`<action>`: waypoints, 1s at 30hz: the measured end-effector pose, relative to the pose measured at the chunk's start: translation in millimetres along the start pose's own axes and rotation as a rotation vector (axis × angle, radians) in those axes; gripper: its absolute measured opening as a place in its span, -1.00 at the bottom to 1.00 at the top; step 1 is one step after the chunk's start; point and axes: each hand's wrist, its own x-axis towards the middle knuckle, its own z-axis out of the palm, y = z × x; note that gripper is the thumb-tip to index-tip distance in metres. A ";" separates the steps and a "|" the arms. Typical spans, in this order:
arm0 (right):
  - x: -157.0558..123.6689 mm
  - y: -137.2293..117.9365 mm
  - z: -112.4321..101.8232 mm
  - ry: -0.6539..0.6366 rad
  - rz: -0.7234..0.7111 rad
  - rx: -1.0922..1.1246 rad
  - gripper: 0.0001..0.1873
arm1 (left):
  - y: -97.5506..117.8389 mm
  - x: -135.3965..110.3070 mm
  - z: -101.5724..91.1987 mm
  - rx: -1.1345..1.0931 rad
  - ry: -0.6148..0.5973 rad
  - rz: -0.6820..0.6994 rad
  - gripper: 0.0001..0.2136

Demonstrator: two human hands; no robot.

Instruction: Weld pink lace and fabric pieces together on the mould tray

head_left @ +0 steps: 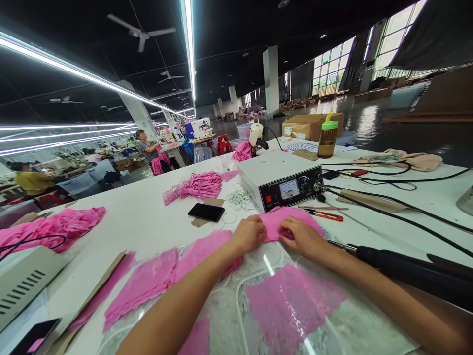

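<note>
A folded piece of pink fabric (pixel 274 221) is stretched between my hands, just before the front panel of a white control box (pixel 269 170). My left hand (pixel 250 231) pinches its left edge, fingers curled. On the other side, the fingers of my right hand (pixel 301 237) are bent round the near right part of the same fabric. Below them a clear plastic sheet (pixel 221 305) covers the table, with a pink cloth panel (pixel 291 305) showing under the plastic. Stacked pink pieces (pixel 148 278) lie left of my left forearm. A black-handled tool (pixel 391 264) rests beside my right forearm.
A black phone (pixel 206 212) lies on cardboard near white elastic loops (pixel 239 198). Red cutters (pixel 328 215) lie right of my hands. Black cables (pixel 402 209) cross the right side. A green-lidded bottle (pixel 327 139) stands behind the box. Pink bundles (pixel 201 186) lie farther back.
</note>
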 end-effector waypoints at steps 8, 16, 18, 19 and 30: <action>0.5 3.8 4.1 0.039 -0.052 0.079 -0.76 | -8.2 11.4 -5.6 -0.090 -0.073 -0.045 -0.73; -2.6 -10.4 -0.2 0.117 -0.113 0.073 -0.79 | -15.1 15.8 -9.0 -0.152 -0.091 -0.081 -0.70; -1.9 -13.9 -0.3 0.134 -0.112 0.057 -0.79 | -15.6 17.7 -10.4 -0.158 -0.093 -0.085 -0.70; -1.3 -15.1 -0.3 0.140 -0.111 0.050 -0.79 | -15.8 18.5 -11.3 -0.161 -0.092 -0.086 -0.71; 0.1 -9.9 -0.4 0.195 -0.058 -0.026 -0.79 | -9.4 12.6 -28.8 -0.137 -0.060 -0.098 -0.72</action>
